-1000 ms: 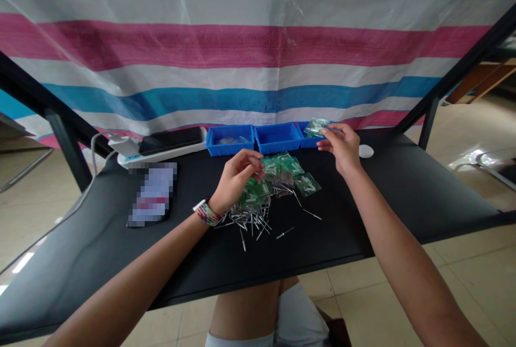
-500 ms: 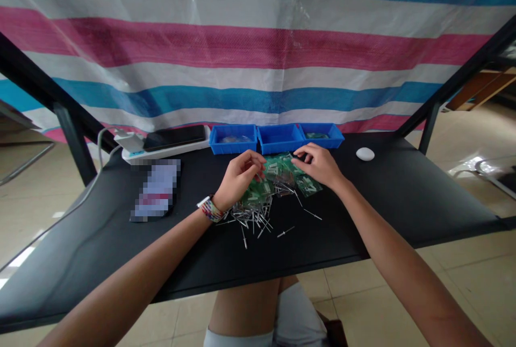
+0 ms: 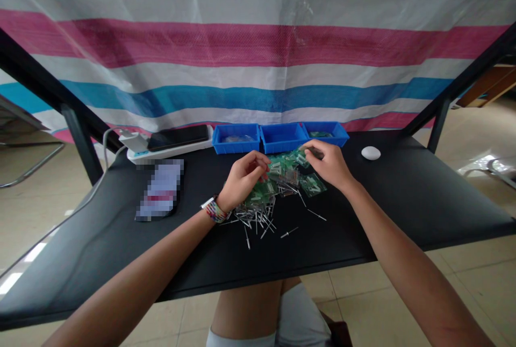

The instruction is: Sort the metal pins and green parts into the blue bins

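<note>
A heap of small green plastic bags (image 3: 264, 190) with pale pieces inside lies at mid-table. Silver pop rivets (image 3: 258, 217) are spilled along its near side, and a few lie apart from it. My left hand (image 3: 244, 176) is at the heap's left edge, fingers curled together; what is in them, if anything, is hidden. At the heap's far right, my right hand (image 3: 327, 162) pinches the edge of a green plastic bag (image 3: 299, 156) between thumb and fingers. Another green bag (image 3: 312, 184) lies flat below that hand.
Three blue bins stand in a row behind the heap: left (image 3: 236, 148), middle (image 3: 284, 145) and right (image 3: 341, 133). The left and right ones hold bags. A power strip (image 3: 173, 152) bears a dark phone (image 3: 177, 137). A white egg-shaped object (image 3: 371, 153) sits at right.
My right hand has closed on a green bag at the back of the heap and shifted it slightly. My left hand has stayed nearly in place, and the view has shifted a little.
</note>
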`<action>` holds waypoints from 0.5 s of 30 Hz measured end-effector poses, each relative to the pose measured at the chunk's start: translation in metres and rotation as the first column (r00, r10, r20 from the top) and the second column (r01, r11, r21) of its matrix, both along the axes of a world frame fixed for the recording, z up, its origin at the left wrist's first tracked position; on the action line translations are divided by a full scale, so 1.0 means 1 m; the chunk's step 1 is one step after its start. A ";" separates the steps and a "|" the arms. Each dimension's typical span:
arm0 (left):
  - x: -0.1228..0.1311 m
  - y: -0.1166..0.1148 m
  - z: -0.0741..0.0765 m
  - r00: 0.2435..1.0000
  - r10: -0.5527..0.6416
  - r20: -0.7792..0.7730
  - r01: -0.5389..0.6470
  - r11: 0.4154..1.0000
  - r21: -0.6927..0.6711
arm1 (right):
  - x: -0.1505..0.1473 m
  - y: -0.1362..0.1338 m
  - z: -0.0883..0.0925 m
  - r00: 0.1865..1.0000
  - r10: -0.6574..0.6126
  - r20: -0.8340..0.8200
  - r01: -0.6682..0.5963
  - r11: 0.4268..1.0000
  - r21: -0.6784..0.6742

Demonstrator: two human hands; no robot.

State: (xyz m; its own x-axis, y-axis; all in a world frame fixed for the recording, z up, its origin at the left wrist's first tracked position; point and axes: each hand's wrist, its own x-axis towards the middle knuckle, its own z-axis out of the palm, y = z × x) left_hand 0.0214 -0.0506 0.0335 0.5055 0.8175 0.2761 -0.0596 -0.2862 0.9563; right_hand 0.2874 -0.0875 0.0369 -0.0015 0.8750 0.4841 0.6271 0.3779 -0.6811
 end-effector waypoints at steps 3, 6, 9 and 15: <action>0.000 -0.002 0.001 0.997 -0.007 -0.079 0.010 0.999 0.038 | -0.014 -0.001 -0.003 0.953 0.129 -0.275 -0.160 0.982 -0.095; 0.001 -0.006 0.003 0.987 -0.008 -0.161 0.024 0.995 0.094 | -0.033 -0.006 -0.005 0.888 0.216 -0.407 -0.303 0.939 -0.161; 0.001 -0.007 0.003 0.980 -0.018 -0.200 0.043 0.992 0.119 | -0.049 -0.011 -0.007 0.835 0.225 -0.502 -0.367 0.907 -0.205; 0.002 0.000 -0.002 0.999 0.018 -0.039 -0.017 0.999 0.035 | -0.057 -0.013 -0.010 0.707 0.122 -0.697 -0.435 0.852 -0.292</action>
State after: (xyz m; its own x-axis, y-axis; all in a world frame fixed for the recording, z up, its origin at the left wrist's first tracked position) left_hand 0.0235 -0.0505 0.0312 0.5024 0.8163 0.2852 -0.0173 -0.3203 0.9472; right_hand 0.2299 -0.1003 0.0265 -0.1113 0.9918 0.0624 -0.1007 0.0512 -0.9936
